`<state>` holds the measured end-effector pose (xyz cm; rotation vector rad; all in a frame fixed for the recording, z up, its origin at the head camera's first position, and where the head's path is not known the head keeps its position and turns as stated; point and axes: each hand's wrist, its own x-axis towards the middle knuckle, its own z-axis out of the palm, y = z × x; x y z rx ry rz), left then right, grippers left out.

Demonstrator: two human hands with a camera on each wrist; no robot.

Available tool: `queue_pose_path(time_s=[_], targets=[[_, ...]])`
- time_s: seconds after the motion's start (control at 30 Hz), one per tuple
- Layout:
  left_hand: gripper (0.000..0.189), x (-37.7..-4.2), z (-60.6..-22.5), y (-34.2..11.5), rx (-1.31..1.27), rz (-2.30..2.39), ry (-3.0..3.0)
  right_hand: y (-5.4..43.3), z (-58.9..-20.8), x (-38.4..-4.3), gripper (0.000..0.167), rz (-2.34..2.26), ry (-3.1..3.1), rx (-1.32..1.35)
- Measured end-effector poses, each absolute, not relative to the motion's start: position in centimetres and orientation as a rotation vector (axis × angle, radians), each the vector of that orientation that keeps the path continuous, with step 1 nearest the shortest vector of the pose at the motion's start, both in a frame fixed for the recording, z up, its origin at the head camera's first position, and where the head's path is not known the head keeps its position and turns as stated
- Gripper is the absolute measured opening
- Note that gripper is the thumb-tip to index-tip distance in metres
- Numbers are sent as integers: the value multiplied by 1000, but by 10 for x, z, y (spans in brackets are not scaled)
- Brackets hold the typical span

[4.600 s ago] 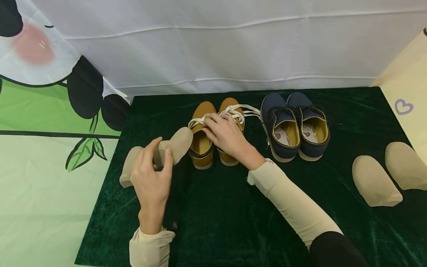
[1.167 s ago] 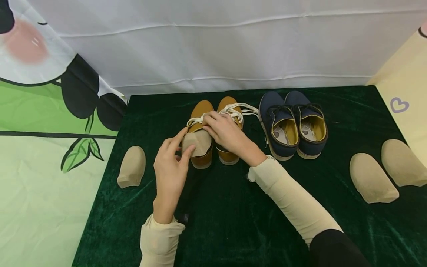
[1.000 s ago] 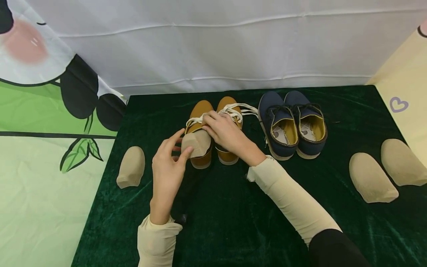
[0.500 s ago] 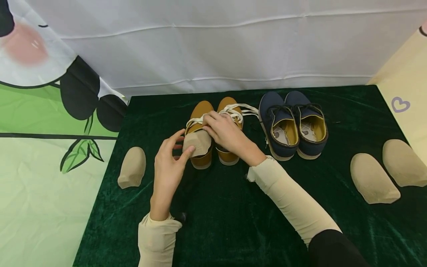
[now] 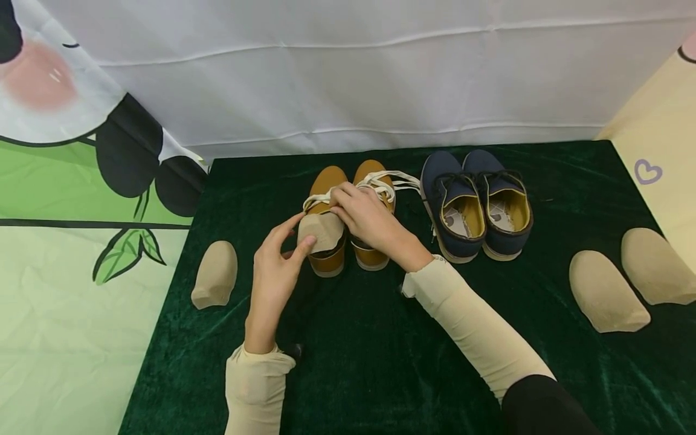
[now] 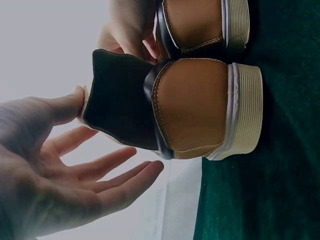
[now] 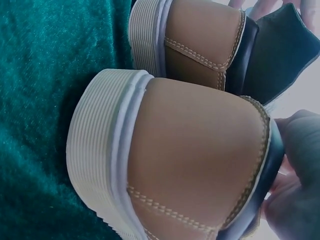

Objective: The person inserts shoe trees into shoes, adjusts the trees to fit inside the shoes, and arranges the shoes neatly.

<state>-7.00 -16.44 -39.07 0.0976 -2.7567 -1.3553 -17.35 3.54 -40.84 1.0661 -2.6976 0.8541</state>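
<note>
One beige shoe insert (image 5: 321, 231) stands half inside the left tan shoe (image 5: 326, 257), its wide end sticking up out of the opening. The left hand (image 5: 274, 275) pinches that end between thumb and forefinger. In the left wrist view the insert (image 6: 117, 105) reads as a dark slab above the shoe's heel (image 6: 197, 107); there the thumb touches its edge while the other fingers (image 6: 115, 172) lie loosely spread below it. The right hand (image 5: 370, 220) rests over the white laces (image 5: 380, 181) of the right tan shoe (image 5: 371, 257), fingers curled on them. The right wrist view shows both heels and the ribbed white soles (image 7: 107, 150), hidden from above. Only the head view takes in the navy shoes (image 5: 478, 205), a spare insert (image 5: 214, 281) at left and two more (image 5: 631, 284) at right on the green worktop (image 5: 380, 362).
</note>
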Motion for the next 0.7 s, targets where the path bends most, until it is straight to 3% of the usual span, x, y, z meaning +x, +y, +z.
queue_pose_path(time_s=[0.43,0.7], targets=[[56,-75,-400,-170,54,-1471,-2730,36,-409,-172,13,886,-2718,1038],[57,-76,-404,-169,52,-1436,-2752,41,-411,-165,27,900,-2677,1046]])
